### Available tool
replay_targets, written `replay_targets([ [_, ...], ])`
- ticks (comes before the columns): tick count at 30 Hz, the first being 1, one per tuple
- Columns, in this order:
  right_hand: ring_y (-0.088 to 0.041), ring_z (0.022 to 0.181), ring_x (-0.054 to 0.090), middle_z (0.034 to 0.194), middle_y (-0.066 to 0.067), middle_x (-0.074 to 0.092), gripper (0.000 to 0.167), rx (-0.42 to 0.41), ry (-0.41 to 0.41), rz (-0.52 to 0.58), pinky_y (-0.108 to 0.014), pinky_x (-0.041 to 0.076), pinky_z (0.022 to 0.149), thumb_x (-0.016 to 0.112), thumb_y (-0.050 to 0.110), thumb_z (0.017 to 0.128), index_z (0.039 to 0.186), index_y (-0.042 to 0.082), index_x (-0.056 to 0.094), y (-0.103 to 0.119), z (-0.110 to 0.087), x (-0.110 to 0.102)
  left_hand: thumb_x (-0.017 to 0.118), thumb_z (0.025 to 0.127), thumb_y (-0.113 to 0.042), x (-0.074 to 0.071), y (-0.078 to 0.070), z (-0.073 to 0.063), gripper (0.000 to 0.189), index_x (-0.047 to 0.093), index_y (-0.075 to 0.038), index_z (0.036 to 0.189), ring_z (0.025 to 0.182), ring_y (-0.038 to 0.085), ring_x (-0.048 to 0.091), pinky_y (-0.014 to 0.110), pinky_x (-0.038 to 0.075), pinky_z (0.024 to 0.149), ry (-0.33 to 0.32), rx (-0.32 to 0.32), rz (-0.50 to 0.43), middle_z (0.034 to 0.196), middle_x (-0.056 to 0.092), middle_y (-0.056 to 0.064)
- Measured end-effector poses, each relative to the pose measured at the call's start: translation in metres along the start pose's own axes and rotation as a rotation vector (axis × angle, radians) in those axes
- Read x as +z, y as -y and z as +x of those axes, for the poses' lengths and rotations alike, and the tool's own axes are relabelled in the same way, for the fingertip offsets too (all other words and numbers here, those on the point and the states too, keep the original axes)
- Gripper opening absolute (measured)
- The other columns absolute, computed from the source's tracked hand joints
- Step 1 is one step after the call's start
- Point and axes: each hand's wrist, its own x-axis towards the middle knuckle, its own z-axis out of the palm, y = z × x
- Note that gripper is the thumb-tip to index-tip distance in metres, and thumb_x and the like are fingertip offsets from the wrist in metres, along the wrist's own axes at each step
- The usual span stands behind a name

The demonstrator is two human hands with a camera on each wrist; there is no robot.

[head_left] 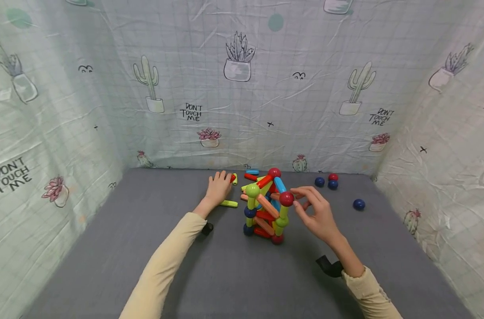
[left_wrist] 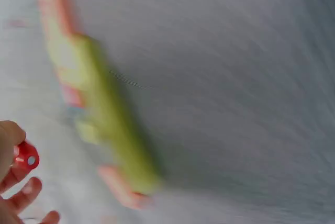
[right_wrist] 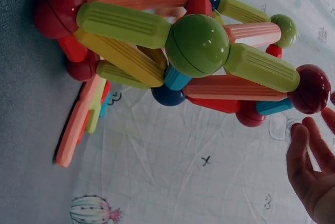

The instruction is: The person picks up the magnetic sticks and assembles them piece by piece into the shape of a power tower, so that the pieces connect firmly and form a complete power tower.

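A two-tier frame of magnetic sticks and balls [head_left: 282, 221] stands upright on the grey table. My left hand [head_left: 218, 190] is at the far left of this frame, among loose sticks. Between its thumb and fingers it pinches a red magnetic stick [left_wrist: 26, 156], whose end with a small metal dot shows in the left wrist view. At the frame's top right corner, my right hand [head_left: 317, 215] has its loosely bent fingertips right at a dark red ball [right_wrist: 310, 89]; no stick or ball shows in its palm.
Loose sticks lie behind and left of the frame, among them a yellow-green stick [head_left: 229, 204] and a blue stick [head_left: 252, 172]. Several balls sit at the back right, one blue ball [head_left: 359, 204] apart from the others. A printed curtain [head_left: 242, 119] closes off the back.
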Motion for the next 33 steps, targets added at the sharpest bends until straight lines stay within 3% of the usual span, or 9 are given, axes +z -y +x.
replay_targets([
  [3,-0.019,0.084,0.055,0.103,-0.01,0.057,0.035,0.041,0.038,0.008,-0.017,0.044,0.057,0.062,-0.008,0.077,0.11,0.001,0.057,0.002,0.001,0.001,0.059,0.085,-0.018,-0.025,-0.011,0.001,0.024,0.059,-0.006,0.106,0.08,0.023,0.048,0.034,0.035,0.064,-0.18,0.021,-0.269,0.094,0.054,0.009],
  [6,-0.023,0.083,0.055,0.103,-0.014,0.056,0.036,0.049,0.048,0.018,-0.019,0.044,0.056,0.062,-0.011,0.075,0.11,-0.002,0.056,0.01,0.004,-0.001,0.061,0.084,-0.016,-0.061,-0.036,0.001,0.024,0.061,-0.004,0.105,0.079,0.021,0.047,0.03,0.036,0.066,-0.298,0.11,-0.548,0.091,0.054,0.008],
  [9,-0.026,0.081,0.054,0.102,-0.018,0.056,0.035,0.047,0.046,0.022,-0.023,0.045,0.055,0.061,-0.013,0.074,0.108,-0.005,0.056,0.021,0.007,-0.003,0.063,0.082,-0.01,-0.093,-0.063,-0.003,0.025,0.06,-0.001,0.105,0.081,0.024,0.047,0.03,0.038,0.069,-0.358,0.279,-0.754,0.093,0.055,0.01],
  [11,-0.026,0.081,0.053,0.101,-0.018,0.056,0.035,0.049,0.052,0.015,-0.022,0.045,0.054,0.061,-0.013,0.074,0.108,-0.007,0.056,0.029,0.009,-0.005,0.063,0.081,-0.008,-0.11,-0.079,-0.008,0.026,0.061,-0.001,0.106,0.083,0.024,0.046,0.029,0.039,0.071,-0.34,0.395,-0.817,0.095,0.055,0.009],
  [13,-0.025,0.081,0.053,0.101,-0.018,0.055,0.034,0.064,0.066,0.017,-0.02,0.045,0.055,0.061,-0.013,0.075,0.108,-0.007,0.055,0.032,0.01,-0.006,0.065,0.079,-0.008,-0.119,-0.089,-0.013,0.027,0.062,-0.003,0.105,0.084,0.021,0.045,0.029,0.037,0.073,-0.315,0.487,-0.774,0.097,0.056,0.007],
  [16,-0.024,0.081,0.053,0.1,-0.018,0.056,0.036,0.073,0.079,0.021,-0.02,0.045,0.054,0.061,-0.012,0.074,0.109,-0.008,0.054,0.035,0.01,-0.006,0.067,0.078,-0.012,-0.125,-0.097,-0.019,0.026,0.064,-0.008,0.103,0.085,0.016,0.042,0.03,0.034,0.074,-0.291,0.54,-0.596,0.097,0.055,0.004],
  [19,-0.025,0.079,0.053,0.098,-0.018,0.057,0.036,0.078,0.078,0.029,-0.021,0.045,0.054,0.062,-0.011,0.074,0.11,-0.007,0.054,0.035,0.009,-0.005,0.068,0.077,-0.017,-0.125,-0.097,-0.024,0.026,0.065,-0.012,0.102,0.086,0.015,0.041,0.032,0.033,0.073,-0.296,0.541,-0.425,0.097,0.055,0.002],
  [33,-0.019,0.077,0.053,0.095,-0.017,0.058,0.035,0.082,0.046,0.025,-0.021,0.046,0.054,0.062,-0.012,0.074,0.108,-0.008,0.055,0.036,0.009,-0.005,0.06,0.084,-0.029,-0.133,-0.107,-0.029,0.027,0.063,-0.021,0.11,0.09,0.019,0.039,0.036,0.033,0.075,-0.215,0.533,0.015,0.095,0.052,0.0],
])
